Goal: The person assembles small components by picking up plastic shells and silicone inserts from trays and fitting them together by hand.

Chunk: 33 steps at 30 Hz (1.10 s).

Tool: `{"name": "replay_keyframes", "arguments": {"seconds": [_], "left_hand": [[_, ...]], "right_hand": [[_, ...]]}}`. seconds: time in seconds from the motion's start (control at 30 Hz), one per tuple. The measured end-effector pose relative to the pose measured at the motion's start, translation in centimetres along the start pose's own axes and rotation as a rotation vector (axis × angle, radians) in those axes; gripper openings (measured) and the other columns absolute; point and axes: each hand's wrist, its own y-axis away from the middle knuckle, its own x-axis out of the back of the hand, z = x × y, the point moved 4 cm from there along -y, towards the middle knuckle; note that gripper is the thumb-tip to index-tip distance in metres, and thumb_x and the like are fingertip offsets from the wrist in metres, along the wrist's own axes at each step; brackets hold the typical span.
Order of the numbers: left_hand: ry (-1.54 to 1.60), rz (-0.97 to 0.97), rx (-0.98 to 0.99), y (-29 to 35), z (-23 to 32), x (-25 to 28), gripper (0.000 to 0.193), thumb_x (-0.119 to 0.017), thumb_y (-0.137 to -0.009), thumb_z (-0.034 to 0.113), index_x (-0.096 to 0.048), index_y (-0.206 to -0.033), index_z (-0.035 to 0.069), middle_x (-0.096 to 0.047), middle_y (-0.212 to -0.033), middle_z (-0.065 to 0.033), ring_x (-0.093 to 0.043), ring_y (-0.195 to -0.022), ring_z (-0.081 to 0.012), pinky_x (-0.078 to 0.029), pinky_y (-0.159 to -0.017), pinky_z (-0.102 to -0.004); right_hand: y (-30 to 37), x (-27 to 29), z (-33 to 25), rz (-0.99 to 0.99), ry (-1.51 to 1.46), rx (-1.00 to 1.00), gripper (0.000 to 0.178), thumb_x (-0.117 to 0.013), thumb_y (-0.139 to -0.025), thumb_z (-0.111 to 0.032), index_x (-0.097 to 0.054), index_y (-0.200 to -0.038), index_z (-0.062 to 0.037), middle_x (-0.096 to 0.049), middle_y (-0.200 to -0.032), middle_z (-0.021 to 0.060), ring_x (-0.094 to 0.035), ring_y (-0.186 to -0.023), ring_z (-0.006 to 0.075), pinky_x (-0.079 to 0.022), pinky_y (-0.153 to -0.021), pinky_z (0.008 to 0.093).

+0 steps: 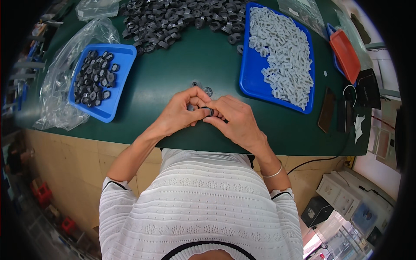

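Close to the table's front edge, my two hands meet around a small dark ring-shaped plastic part. My left hand is closed, thumb and fingers pinching the part from the left. From the other side my right hand grips the same part between thumb and fingers. Something greyish shows between my left fingers, too small to make out. Just beyond my fingertips lie a grey ring part and a clear-looking round piece on the green table.
A blue tray of assembled-looking dark round parts stands left on clear plastic bags. Dark rings are heaped at the back. The large blue tray at right holds small whitish pieces. Beyond it lie a red tray and a phone-like slab.
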Motion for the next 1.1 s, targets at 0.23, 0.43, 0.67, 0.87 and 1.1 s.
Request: {"name": "replay_keyframes", "arguments": {"seconds": [0.23,0.43,0.67,0.87,1.1], "left_hand": [[0.17,-0.006,0.122,0.2,-1.1,-0.3,0.011,-0.061,-0.091,0.004,-0.057,-0.101,0.005,-0.066,-0.087,-0.0015,-0.041,-0.051,-0.0008,-0.028,-0.041,-0.0146],[0.443,0.013,0.144,0.4,-1.0,-1.0,0.009,-0.06,-0.091,0.005,-0.057,-0.1,0.004,-0.066,-0.097,-0.0052,-0.04,-0.051,-0.0007,-0.025,-0.039,-0.0153],[0.362,-0.017,0.139,0.2,-1.7,-0.6,0.011,-0.059,-0.092,0.005,-0.057,-0.102,0.003,-0.064,-0.094,-0.0043,-0.038,-0.051,-0.0009,-0.025,-0.039,-0.0158],[0.547,0.102,0.127,0.6,-1.6,-1.9,0.01,-0.059,-0.094,0.008,-0.057,-0.103,0.005,-0.052,-0.074,0.0026,-0.039,-0.051,-0.0016,-0.022,-0.04,-0.0183],[0.58,0.167,0.09,0.6,-1.9,-2.0,0.007,-0.057,-0.093,0.006,-0.054,-0.099,0.006,-0.05,-0.07,0.0029,-0.04,-0.049,-0.0022,-0.022,-0.039,-0.0194]], "right_hand": [[0.3,-0.1,0.7,0.011,-0.121,-0.099,0.035,-0.076,-0.071,-0.004,-0.063,-0.103,-0.0044,-0.055,-0.076,0.0091,-0.055,-0.069,0.027,-0.045,-0.062,0.0384],[0.2,0.0,0.7,0.073,-0.163,-0.071,0.029,-0.076,-0.071,-0.003,-0.061,-0.095,-0.004,-0.053,-0.076,0.0092,-0.054,-0.071,0.0268,-0.043,-0.06,0.0382],[1.1,-1.3,1.1,0.123,-0.082,-0.012,0.03,-0.076,-0.071,-0.001,-0.062,-0.098,-0.0041,-0.054,-0.078,0.0081,-0.053,-0.07,0.0254,-0.043,-0.059,0.0362],[1.0,-0.8,1.6,0.237,-0.285,-0.069,0.032,-0.075,-0.071,0.006,-0.063,-0.099,-0.0018,-0.056,-0.083,0.007,-0.057,-0.073,0.0194,-0.049,-0.062,0.0291],[1.5,-1.7,2.0,0.266,-0.377,-0.162,0.032,-0.075,-0.072,0.006,-0.063,-0.101,-0.0011,-0.057,-0.086,0.0073,-0.059,-0.074,0.0159,-0.051,-0.066,0.0264]]}}
